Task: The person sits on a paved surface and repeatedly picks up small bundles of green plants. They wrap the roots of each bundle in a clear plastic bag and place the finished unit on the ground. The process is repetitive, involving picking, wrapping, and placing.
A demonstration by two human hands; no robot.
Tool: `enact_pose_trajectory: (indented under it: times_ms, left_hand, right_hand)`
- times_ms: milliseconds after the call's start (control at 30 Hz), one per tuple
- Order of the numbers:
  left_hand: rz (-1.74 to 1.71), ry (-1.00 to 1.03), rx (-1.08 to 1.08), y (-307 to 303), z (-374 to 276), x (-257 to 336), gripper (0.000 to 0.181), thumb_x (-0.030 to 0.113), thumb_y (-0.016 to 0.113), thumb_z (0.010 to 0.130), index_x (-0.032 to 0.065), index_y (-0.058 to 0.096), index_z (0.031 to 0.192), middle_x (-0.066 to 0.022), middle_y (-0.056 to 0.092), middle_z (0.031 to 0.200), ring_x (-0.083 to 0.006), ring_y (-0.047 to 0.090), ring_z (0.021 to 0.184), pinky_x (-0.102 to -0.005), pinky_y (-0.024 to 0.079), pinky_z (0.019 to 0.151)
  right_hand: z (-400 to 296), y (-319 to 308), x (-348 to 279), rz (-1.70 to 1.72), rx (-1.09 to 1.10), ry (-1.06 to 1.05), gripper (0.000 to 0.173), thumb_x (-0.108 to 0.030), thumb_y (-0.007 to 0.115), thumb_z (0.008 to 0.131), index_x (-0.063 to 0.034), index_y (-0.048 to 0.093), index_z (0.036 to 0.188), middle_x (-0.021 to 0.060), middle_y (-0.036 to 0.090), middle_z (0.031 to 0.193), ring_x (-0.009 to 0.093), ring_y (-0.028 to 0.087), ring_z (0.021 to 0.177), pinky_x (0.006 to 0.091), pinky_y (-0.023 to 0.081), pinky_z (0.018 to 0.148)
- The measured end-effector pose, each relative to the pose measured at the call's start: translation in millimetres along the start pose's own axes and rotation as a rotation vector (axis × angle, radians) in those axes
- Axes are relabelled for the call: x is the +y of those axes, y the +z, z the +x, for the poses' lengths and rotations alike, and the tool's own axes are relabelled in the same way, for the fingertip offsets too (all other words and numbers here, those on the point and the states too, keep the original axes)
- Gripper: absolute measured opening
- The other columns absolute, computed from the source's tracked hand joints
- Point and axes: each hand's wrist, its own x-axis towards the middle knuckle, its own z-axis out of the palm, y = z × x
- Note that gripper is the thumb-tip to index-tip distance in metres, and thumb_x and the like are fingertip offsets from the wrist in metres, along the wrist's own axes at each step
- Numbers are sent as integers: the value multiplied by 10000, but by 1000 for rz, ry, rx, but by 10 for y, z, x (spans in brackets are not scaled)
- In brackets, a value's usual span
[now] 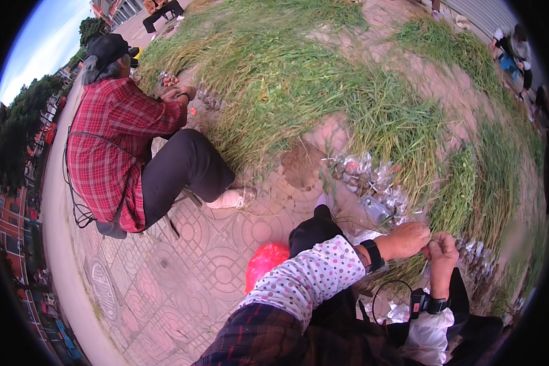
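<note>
My left hand reaches in from a white polka-dot sleeve cover, with a black band on the wrist. Its fingertips meet those of my right hand, whose wrist carries a black strapped device. Both sets of fingers are bent inward in a pinch. Whatever lies between them is too small and covered to make out. Just beyond my hands, small clear plastic packets with dark contents lie in a row along cut grass. More shiny packets lie to the right of my right hand.
A red plastic bag is beside my leg on patterned paving. To the left, a person in a red plaid shirt sits on a low stool, hands near more packets. Dark soil lies ahead. Other people sit farther off.
</note>
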Motion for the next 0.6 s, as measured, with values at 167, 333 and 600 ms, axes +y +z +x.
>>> enact_pose_trajectory:
  times_ms: [167, 333, 600]
  left_hand:
    - [-28, -85, -7, 20, -11, 61, 258, 237, 495, 815, -20, 512, 828, -204, 556, 834, -382, 544, 826, -465, 429, 725]
    - [26, -104, -70, -92, -78, 231, 327, 236, 599, 740, -55, 515, 863, -234, 564, 840, -388, 552, 843, -465, 442, 740]
    - [45, -58, 24, 196, -71, 11, 319, 224, 582, 751, -63, 525, 878, -226, 580, 824, -380, 568, 815, -443, 459, 726]
  right_hand:
    - [74, -73, 24, 98, -41, 43, 136, 56, 516, 823, -20, 542, 934, -5, 546, 725, 59, 490, 570, 184, 396, 508]
    - [76, -105, -16, 126, -49, 31, 158, 68, 536, 799, -24, 551, 926, -10, 551, 710, 60, 494, 563, 186, 407, 509]
    - [17, 38, -91, -139, -63, -78, 146, 85, 555, 774, -9, 569, 885, -41, 531, 714, 29, 470, 643, 174, 392, 559]
